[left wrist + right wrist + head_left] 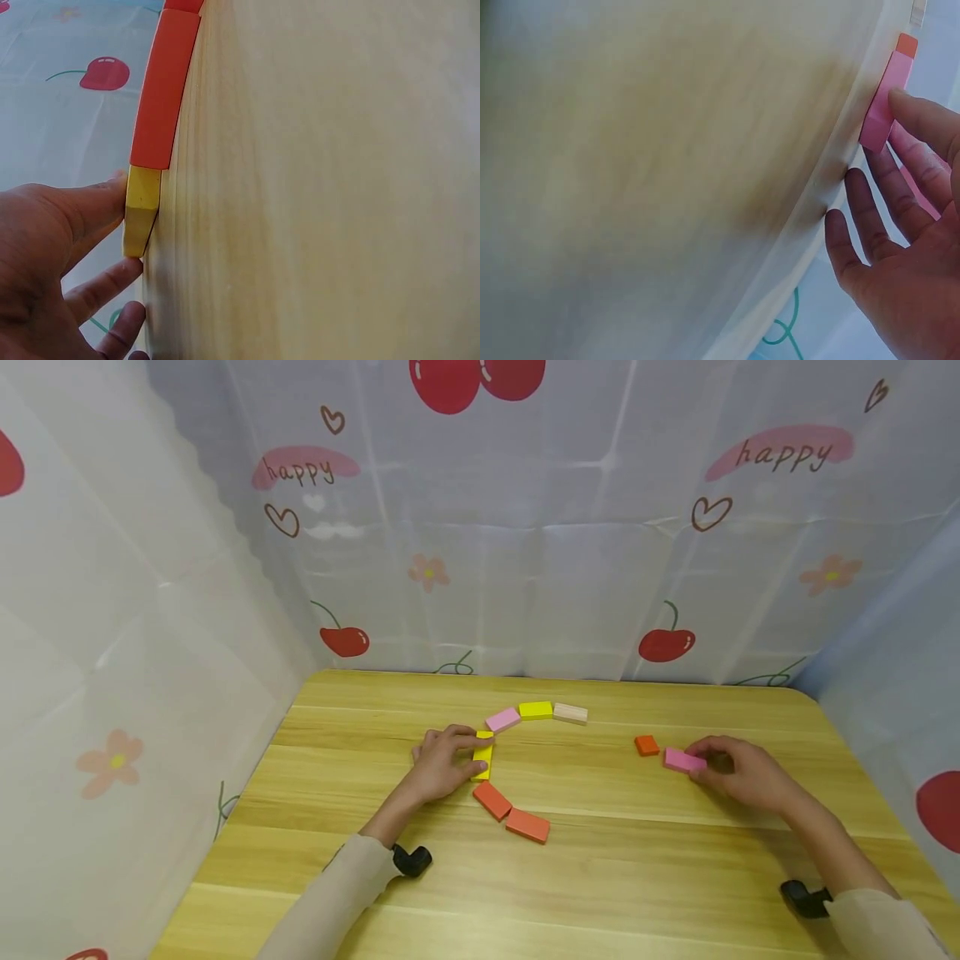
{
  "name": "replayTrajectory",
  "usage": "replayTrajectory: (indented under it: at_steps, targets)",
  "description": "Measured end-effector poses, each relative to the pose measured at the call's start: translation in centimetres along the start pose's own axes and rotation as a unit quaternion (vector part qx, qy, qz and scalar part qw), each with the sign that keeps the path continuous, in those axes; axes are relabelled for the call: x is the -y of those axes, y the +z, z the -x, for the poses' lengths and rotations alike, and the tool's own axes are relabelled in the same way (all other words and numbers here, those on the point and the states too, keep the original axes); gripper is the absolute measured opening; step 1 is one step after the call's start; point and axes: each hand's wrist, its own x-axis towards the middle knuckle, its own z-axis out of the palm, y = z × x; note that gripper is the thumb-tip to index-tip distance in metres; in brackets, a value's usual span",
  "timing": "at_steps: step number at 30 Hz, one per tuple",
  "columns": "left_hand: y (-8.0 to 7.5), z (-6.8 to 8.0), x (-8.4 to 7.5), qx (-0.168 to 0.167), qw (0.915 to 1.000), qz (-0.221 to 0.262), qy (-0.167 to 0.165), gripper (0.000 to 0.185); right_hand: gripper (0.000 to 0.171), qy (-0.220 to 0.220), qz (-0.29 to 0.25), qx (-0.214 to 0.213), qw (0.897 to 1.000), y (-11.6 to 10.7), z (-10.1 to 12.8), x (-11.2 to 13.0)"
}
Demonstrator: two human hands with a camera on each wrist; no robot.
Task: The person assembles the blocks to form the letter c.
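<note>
Left hand (pixel 441 764) pinches the flat yellow wooden block (pixel 483 758) to line it into the curved block row, right hand (pixel 738 770) fingers clamped on a pink rectangular wooden block (pixel 683 761) lying on the wooden surface (pixel 600 877).

Printed backdrop cloth (pixel 525 527) behind the bench: the word "happy" appears twice in brown script, each on a pink brush-stroke patch, once at upper left (pixel 300 468) and once at upper right (pixel 783 452). No other lettering, numbers or brand marks are legible; blocks carry none.
</note>
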Motion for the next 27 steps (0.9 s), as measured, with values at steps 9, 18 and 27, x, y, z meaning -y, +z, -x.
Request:
replayTrajectory:
  at_steps: [9, 18, 27]
  targets:
    - [-0.2, 0.1, -0.1, -0.001, 1.0, -0.001, -0.002, 0.043, 0.025, -0.015, 0.012, 0.006, 1.0, 0.4, 0.7, 0.7]
    - [-0.1, 0.0, 0.1, 0.0, 1.0, -0.005, 0.001, 0.044, 0.022, -0.038, 0.015, 0.001, 0.999, 0.7, 1.7, 1.4]
    - [0.0, 0.1, 0.1, 0.002, 1.0, -0.003, -0.001, 0.043, 0.022, -0.067, 0.011, -0.005, 0.998, 1.3, 2.1, 2.2]
